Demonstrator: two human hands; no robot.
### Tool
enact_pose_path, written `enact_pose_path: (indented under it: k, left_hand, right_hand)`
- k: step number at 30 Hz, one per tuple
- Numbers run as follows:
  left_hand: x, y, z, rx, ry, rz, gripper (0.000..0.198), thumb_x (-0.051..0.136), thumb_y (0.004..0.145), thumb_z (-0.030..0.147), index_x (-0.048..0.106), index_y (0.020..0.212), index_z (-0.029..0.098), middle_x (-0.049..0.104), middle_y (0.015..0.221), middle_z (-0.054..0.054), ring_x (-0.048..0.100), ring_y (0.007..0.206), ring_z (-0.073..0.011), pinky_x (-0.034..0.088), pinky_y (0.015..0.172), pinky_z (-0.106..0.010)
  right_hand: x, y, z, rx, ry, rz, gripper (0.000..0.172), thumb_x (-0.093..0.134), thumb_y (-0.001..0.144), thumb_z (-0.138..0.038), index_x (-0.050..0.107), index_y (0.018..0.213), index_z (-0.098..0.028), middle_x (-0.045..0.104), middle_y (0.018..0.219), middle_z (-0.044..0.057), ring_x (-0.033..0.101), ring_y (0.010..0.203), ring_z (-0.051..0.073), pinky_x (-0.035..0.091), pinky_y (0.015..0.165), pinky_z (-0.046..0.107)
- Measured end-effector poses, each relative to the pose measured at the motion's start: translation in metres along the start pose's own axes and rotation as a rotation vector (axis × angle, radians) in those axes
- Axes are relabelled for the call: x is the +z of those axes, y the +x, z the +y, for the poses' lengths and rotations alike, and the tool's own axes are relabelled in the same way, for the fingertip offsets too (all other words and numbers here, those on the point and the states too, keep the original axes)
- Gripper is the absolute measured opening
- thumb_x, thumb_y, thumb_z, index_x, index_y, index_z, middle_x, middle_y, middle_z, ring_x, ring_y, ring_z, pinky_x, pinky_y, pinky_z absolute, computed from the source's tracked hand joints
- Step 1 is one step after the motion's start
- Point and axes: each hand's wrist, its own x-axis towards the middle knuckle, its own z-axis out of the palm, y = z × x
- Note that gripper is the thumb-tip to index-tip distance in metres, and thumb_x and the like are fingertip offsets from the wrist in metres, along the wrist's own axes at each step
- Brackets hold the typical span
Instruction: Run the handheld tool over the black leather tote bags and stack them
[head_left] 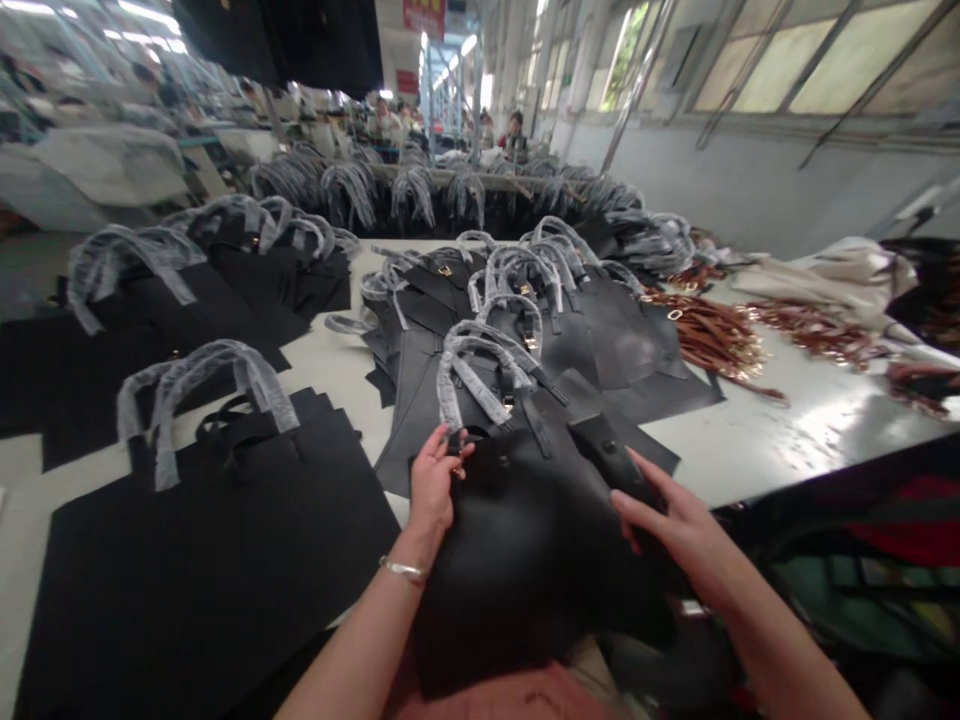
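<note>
A black leather handbag (532,530) hangs tilted in front of me, its lower part near my lap. At its upper left corner, my left hand (435,480) is closed in a pinch, with a small gold-coloured piece of metal showing by the fingertips. My right hand (675,515) grips the bag's right side, thumb on the near face, beside a stiff black flap (609,450). Some of the right fingers are hidden behind the leather. Just beyond the bag, handles wrapped in clear plastic (480,375) belong to a bag on the pile.
Black bag pieces with wrapped handles (210,390) lie at left on the pale table (330,365). A pile of black bags (630,340) covers the middle. Brown straps with gold hardware (709,335) lie right. Rows of wrapped handles (412,190) stand behind; people (514,135) are far off.
</note>
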Motion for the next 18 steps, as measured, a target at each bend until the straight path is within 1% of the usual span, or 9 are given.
enact_pose_path:
  k: [4,7,10,11,13,14,15,16,18]
  left_hand:
    - [-0.002,0.027,0.020,0.125,-0.062,0.105,0.061,0.053,0.061,0.001,0.055,0.120,0.019,0.064,0.115,-0.010,0.069,0.083,-0.0156,0.039,0.047,-0.014]
    - [-0.008,0.040,0.024,0.203,0.022,0.145,0.057,0.052,0.064,0.004,0.056,0.119,0.018,0.064,0.115,-0.009,0.068,0.087,-0.0164,0.043,0.052,-0.016]
    - [-0.014,0.043,0.026,0.327,0.407,0.240,0.050,0.053,0.069,0.009,0.056,0.118,0.016,0.062,0.112,-0.010,0.063,0.101,-0.0217,0.051,0.075,-0.029]
    - [-0.014,0.040,0.027,0.411,0.606,0.287,0.048,0.055,0.070,0.011,0.057,0.118,0.015,0.060,0.115,-0.012,0.058,0.110,-0.0254,0.050,0.086,-0.036]
    - [-0.009,0.032,0.028,0.623,0.987,0.333,0.048,0.061,0.070,0.012,0.057,0.118,0.015,0.051,0.126,-0.015,0.044,0.125,-0.0321,0.038,0.102,-0.048]
    - [-0.004,0.027,0.028,0.720,1.117,0.304,0.048,0.063,0.071,0.013,0.057,0.118,0.016,0.047,0.130,-0.015,0.040,0.127,-0.0330,0.034,0.105,-0.049]
    - [0.003,0.022,0.027,0.784,1.189,0.235,0.045,0.062,0.074,0.014,0.056,0.118,0.016,0.045,0.130,-0.014,0.042,0.125,-0.0317,0.034,0.106,-0.048]
    - [0.011,0.019,0.024,0.807,1.215,0.132,0.041,0.060,0.077,0.015,0.055,0.119,0.017,0.046,0.128,-0.013,0.049,0.118,-0.0283,0.037,0.103,-0.045]
    - [0.028,0.017,0.016,0.747,1.207,-0.092,0.037,0.057,0.083,0.017,0.054,0.119,0.017,0.048,0.122,-0.011,0.061,0.091,-0.0183,0.046,0.093,-0.036]
  right_hand:
    - [-0.035,-0.014,0.016,0.078,0.061,0.136,0.084,0.071,0.072,-0.048,0.036,0.143,-0.019,0.058,0.054,-0.005,0.053,0.047,0.014,0.043,0.044,0.023]
    - [-0.049,-0.027,0.035,0.142,0.087,0.203,0.089,0.073,0.069,-0.048,0.035,0.144,-0.017,0.058,0.054,-0.005,0.052,0.047,0.014,0.042,0.044,0.023]
    - [-0.055,-0.038,0.052,0.204,0.092,0.211,0.086,0.072,0.071,-0.048,0.036,0.144,-0.018,0.058,0.054,-0.005,0.052,0.047,0.014,0.043,0.045,0.024]
    - [-0.056,-0.041,0.056,0.220,0.093,0.211,0.085,0.072,0.072,-0.048,0.037,0.143,-0.018,0.058,0.054,-0.005,0.053,0.048,0.014,0.043,0.045,0.024]
    - [-0.056,-0.046,0.062,0.250,0.091,0.218,0.085,0.072,0.072,-0.049,0.037,0.143,-0.018,0.058,0.054,-0.004,0.053,0.047,0.014,0.043,0.045,0.025]
    - [-0.056,-0.048,0.064,0.261,0.091,0.222,0.086,0.072,0.071,-0.049,0.037,0.143,-0.019,0.058,0.055,-0.004,0.054,0.047,0.015,0.043,0.044,0.025]
    - [-0.055,-0.050,0.065,0.271,0.093,0.223,0.087,0.072,0.071,-0.050,0.037,0.144,-0.019,0.057,0.055,-0.004,0.054,0.047,0.015,0.042,0.043,0.025]
    - [-0.054,-0.051,0.066,0.279,0.094,0.223,0.087,0.073,0.070,-0.050,0.036,0.144,-0.020,0.057,0.055,-0.005,0.054,0.047,0.015,0.041,0.042,0.025]
    - [-0.051,-0.053,0.067,0.284,0.094,0.213,0.088,0.072,0.070,-0.051,0.035,0.144,-0.021,0.057,0.055,-0.005,0.054,0.047,0.015,0.041,0.042,0.025]
